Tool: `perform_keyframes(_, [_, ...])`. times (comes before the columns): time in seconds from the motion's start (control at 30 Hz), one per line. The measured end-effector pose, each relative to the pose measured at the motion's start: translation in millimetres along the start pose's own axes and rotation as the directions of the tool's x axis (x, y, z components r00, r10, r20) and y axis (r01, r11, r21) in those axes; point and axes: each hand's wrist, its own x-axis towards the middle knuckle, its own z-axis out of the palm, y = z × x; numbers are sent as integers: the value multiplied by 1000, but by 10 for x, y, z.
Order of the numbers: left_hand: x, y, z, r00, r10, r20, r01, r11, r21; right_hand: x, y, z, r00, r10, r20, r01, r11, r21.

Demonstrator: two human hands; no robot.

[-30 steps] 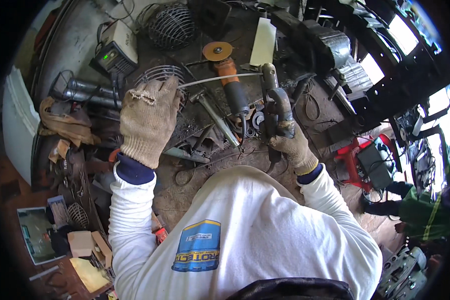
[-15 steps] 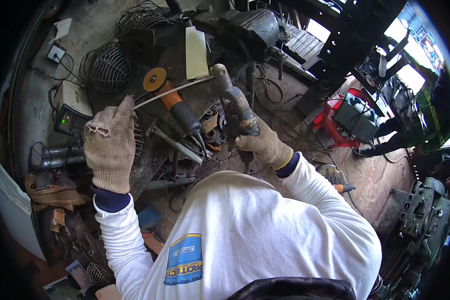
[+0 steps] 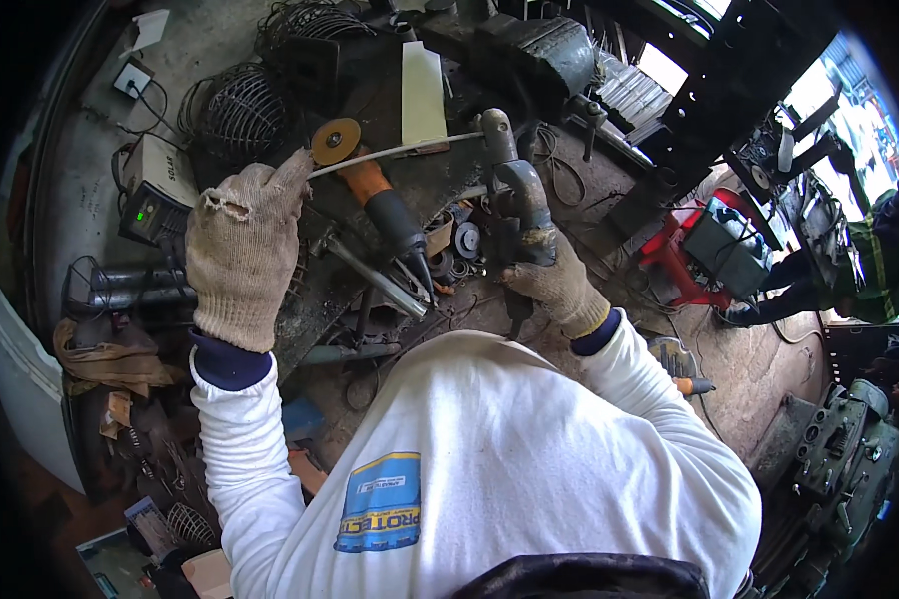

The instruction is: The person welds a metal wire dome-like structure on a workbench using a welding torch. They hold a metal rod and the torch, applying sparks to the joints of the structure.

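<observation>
Rod [image 3: 400,153] end hidden in left hand [image 3: 245,240]; right hand [image 3: 561,290] part-hidden behind metal holder [image 3: 529,200]; small parts [image 3: 466,238] by worktop [image 3: 375,112] near edge unclear

Left glove [image 3: 245,245]: coarse knit cloth, matt, frayed round a hole
Right glove [image 3: 566,287]: coarse knit cloth, matt
Rod [image 3: 395,152]: smooth, matt
Holder [image 3: 534,205]: worn metal, dull
Grinder [image 3: 395,224]: matt plastic
Hammer [image 3: 378,278]: smooth, shiny metal
Shirt [image 3: 569,439]: matt cloth
Red stool [image 3: 669,262]: glossy plastic

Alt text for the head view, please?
A tan-gloved left hand holds a thin, pale rod reaching toward a dark, curved metal piece in the tan-gloved right hand. Between them lies an orange-and-black angle grinder.
</observation>
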Motion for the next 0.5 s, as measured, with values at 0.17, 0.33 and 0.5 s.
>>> perform_keyframes(0.17, [-31,-120,-67,999,-19,49,16,999,51,-2,-86,65,999,39,21,-39,999,-26])
perform_keyframes(0.33, [-72,-179,-86,993,-52,102,47,998,49,19,-117,127,998,53,41,-52,998,-25])
perform_keyframes(0.5, [-118,-221,-66,1000,-9,0,9,1000,25,17,-131,170,998,33,55,-33,999,-14])
